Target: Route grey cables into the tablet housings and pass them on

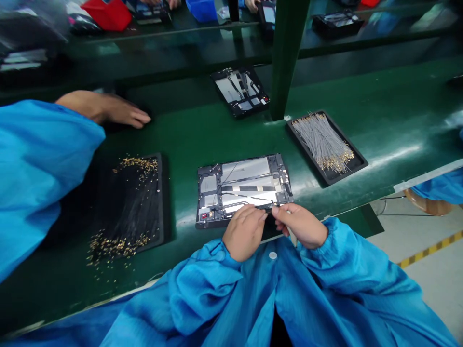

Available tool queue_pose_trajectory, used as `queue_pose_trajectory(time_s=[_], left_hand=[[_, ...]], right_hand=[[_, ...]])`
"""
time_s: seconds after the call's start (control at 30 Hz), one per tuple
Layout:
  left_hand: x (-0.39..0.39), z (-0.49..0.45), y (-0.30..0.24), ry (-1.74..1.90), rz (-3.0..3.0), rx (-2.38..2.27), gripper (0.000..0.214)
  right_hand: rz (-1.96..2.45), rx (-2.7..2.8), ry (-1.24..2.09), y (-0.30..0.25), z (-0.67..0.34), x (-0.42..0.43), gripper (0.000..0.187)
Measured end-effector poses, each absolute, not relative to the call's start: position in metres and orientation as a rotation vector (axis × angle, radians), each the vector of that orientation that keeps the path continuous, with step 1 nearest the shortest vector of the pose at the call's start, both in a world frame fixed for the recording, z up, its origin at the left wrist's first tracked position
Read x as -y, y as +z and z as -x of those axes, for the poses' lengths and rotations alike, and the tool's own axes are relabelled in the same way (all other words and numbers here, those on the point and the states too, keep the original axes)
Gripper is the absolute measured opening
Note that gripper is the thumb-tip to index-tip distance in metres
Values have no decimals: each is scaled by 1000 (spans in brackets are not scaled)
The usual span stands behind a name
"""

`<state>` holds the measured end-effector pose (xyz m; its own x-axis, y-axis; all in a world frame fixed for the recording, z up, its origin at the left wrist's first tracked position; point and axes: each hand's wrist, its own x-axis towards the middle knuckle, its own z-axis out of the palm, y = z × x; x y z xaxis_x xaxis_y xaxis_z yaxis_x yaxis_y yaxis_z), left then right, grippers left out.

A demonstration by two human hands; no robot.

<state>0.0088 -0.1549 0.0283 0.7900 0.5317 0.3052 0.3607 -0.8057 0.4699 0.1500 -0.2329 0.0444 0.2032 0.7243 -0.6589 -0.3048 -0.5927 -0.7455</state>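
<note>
An opened tablet-like device [246,179] lies in front of me, its silver battery area, black strips and thin cables exposed. My left hand [245,232] rests at its near edge, fingers closed together near the right corner; what they hold is hidden. Close beside it, my right hand [301,225] is closed with thumb and fingertips at the same corner. A thin, pale, stick-like tool [292,237] sticks out below the right hand's fingers. Any small part between the fingertips is too small to make out.
To the right stands a black tray [327,180] of grey cables [320,137]. Black cables with gold ends [125,246] fill a tray [161,202] at left. Another opened device [240,91] lies behind, near a green post [287,62]. A co-worker's hand [115,110] reaches in from the left.
</note>
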Motion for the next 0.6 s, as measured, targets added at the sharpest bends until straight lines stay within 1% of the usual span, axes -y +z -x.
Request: queue_pose_trajectory(time_s=[0.1, 0.17, 0.27, 0.33, 0.4, 0.47, 0.53, 0.6], left_hand=[[152, -13, 20, 592, -2628, -736, 20], [151, -13, 16, 551, -2652, -751, 19], [150, -10, 18, 546, -2652, -761, 20], [150, -8, 22, 561, -2634, -725, 21], [150, -7, 26, 585, -2611, -679, 22], [151, -5, 28, 592, -2587, -655, 22], [152, -3, 28, 588, -2579, -653, 22], [152, -2, 27, 598, -2588, -636, 21]], right_hand=[[1695, 337, 1354, 45, -152, 226, 37], [1746, 359, 1310, 45, -153, 224, 38], [1828, 574, 1297, 46, -154, 225, 37], [1846, 787, 1292, 48, -154, 226, 32], [1849, 947, 1296, 51, -154, 227, 27], [1867, 1017, 1328, 53, -154, 228, 27], [1879, 968, 1400, 53, -153, 229, 31], [1827, 806, 1538, 52, -151, 230, 32]])
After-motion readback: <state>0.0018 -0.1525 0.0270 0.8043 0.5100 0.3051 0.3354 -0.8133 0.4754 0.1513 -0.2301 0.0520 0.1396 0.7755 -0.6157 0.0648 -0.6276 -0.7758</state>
